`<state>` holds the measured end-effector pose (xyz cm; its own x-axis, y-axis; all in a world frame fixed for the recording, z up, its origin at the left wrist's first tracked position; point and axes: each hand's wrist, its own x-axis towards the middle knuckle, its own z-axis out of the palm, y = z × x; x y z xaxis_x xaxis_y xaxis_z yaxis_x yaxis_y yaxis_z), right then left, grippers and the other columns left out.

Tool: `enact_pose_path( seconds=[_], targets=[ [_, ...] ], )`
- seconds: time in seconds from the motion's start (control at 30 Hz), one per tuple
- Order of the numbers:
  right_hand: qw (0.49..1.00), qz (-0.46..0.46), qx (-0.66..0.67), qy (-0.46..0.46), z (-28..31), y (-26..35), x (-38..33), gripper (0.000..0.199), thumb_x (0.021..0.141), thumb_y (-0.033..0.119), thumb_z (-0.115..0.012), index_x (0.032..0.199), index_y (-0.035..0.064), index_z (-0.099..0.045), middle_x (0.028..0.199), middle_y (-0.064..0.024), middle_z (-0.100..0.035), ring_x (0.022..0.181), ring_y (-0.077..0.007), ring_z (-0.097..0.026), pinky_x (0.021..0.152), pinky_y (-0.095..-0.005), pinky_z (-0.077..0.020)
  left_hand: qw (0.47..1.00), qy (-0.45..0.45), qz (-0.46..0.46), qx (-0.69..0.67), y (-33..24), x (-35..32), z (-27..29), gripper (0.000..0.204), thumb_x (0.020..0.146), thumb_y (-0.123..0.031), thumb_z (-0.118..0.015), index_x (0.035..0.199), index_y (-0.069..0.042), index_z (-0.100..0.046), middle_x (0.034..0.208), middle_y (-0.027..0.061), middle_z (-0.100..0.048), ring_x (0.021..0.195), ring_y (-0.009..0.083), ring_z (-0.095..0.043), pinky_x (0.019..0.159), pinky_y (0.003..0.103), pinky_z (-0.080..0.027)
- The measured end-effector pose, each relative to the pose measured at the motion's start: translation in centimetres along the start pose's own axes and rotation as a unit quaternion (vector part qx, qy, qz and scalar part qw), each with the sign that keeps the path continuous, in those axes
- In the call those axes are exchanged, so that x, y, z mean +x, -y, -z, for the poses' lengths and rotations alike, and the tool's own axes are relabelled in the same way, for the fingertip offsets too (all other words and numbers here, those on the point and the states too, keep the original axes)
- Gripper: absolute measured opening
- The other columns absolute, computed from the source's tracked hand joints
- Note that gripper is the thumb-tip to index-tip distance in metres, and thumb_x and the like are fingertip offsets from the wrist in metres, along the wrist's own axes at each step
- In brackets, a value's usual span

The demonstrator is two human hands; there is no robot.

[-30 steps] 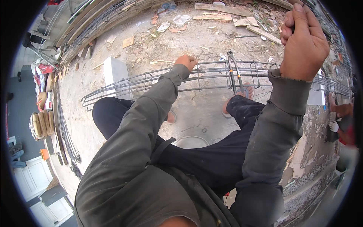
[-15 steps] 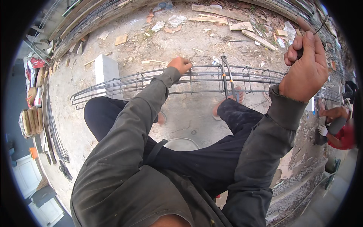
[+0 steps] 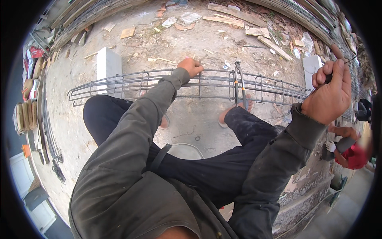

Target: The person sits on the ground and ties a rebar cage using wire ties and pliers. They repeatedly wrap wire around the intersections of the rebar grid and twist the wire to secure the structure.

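Across my knees lies a long rebar cage [image 3: 217, 83], its thin steel bars joined by square stirrups. My left hand [image 3: 190, 67] is closed at the cage's far top bar, beside a stirrup; its fingertips are mostly hidden. Raised off to the right, my right hand [image 3: 329, 89] grips a thin dark wire [image 3: 351, 60], which sticks out past the fingertips. Something dark also shows within its curled fingers, too small to make out. End-cutting pincers [image 3: 237, 81] with orange bands on the handles lean upright against the cage, near my right foot.
A white block [image 3: 108, 65] stands under the cage's left part, another white block [image 3: 312, 67] near its right end. Wood scraps [image 3: 274, 46] litter the far ground. At the right, a person in red [image 3: 353, 156] works with a white glove. Stacked sacks [image 3: 24, 115] stand at left.
My right hand has shifted slightly right and down in view, still gripping the wire. My left hand keeps its place on the cage. The white block near the right end now shows more.
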<state>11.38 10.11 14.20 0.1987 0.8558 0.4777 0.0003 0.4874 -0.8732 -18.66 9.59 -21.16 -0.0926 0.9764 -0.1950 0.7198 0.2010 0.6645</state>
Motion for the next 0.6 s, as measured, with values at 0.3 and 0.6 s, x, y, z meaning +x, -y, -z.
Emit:
enact_pose_path(
  seconds=[0.3, 0.6],
  targets=[
    [1.0, 0.0, 0.004, -0.019, 0.1, 0.0, 0.0, 0.028, 0.104, 0.011, -0.051, 0.116, -0.0061, -0.069, 0.07, 0.0017, -0.052, 0.054, -0.0043, -0.041, 0.047, -0.0191, -0.0292, 1.0, -0.018, -0.019, 0.01, 0.6, 0.0, -0.5, 0.033, 0.087, -0.038, -0.065, 0.1, -0.012, -0.079, 0.09, 0.0164, -0.075, 0.086, 0.0352, -0.071, 0.081, 0.043, -0.055],
    [1.0, -0.002, 0.02, -0.016, 0.0, -0.3, -0.1, 0.024, 0.103, 0.01, -0.054, 0.114, -0.0052, -0.07, 0.071, 0.001, -0.054, 0.055, -0.0044, -0.044, 0.046, -0.0194, -0.0305, 0.999, 0.034, -0.011, -0.028, -0.1, -0.3, 0.5, 0.035, 0.092, -0.035, -0.065, 0.104, -0.005, -0.078, 0.098, 0.0195, -0.075, 0.091, 0.035, -0.072, 0.085, 0.042, -0.055]
  ],
)
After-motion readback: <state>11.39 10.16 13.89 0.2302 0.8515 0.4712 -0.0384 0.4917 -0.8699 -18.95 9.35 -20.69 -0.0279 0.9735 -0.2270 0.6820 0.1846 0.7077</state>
